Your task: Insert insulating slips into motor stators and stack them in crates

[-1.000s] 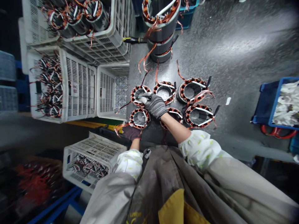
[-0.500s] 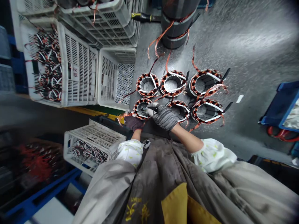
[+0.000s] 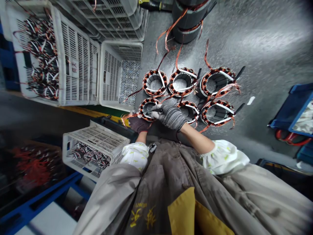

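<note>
Several copper-wound motor stators lie in two rows on the grey worktable (image 3: 244,39). My right hand (image 3: 169,117), in a grey knit glove, is closed on a thin dark tool whose tip reaches into the near-left stator (image 3: 148,105). My left hand (image 3: 138,124), in a dark glove, grips that stator's near edge beside its loose copper leads (image 3: 127,117). Other stators sit at the far left (image 3: 155,82), far middle (image 3: 183,81), far right (image 3: 215,81) and near right (image 3: 217,112). One stator is partly hidden behind my right hand.
White slatted crates (image 3: 75,65) of stators stand left of the table, one empty crate (image 3: 122,76) by its edge, another low crate (image 3: 94,150) near my left elbow. A stack of larger stators (image 3: 188,23) stands at the far edge. A blue bin (image 3: 295,107) is at right.
My right hand came back from the far-left stator to the near-left one, beside my left hand. The view tilted down and nearer; between the last two frames the hands barely shifted.
</note>
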`<state>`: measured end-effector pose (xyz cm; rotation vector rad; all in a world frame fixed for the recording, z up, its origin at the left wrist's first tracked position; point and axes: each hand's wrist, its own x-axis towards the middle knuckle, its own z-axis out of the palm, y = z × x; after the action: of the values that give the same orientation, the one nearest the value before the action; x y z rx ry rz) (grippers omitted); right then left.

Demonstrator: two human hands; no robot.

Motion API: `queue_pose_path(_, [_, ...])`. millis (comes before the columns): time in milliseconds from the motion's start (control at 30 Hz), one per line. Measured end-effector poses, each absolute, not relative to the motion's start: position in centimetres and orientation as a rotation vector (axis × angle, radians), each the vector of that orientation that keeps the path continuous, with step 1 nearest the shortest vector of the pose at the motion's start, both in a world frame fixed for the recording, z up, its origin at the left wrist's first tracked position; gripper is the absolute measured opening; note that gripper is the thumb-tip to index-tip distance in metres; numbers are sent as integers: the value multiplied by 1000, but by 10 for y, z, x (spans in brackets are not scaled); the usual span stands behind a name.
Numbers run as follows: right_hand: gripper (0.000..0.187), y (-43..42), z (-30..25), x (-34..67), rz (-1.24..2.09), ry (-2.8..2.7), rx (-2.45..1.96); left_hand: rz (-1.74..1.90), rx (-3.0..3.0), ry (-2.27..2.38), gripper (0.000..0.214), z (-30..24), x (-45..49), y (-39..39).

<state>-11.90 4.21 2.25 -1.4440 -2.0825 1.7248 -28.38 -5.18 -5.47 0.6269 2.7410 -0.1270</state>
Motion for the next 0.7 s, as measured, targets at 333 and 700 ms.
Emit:
queue_pose_path(333, [29, 48, 33, -92, 1764, -1445, -1322, 249, 569, 2731, 47, -47, -291, -77])
queue_pose_path(700, [44, 27, 105, -16, 1780, -1398, -1275, 319, 1581, 2045, 52, 86, -220, -133])
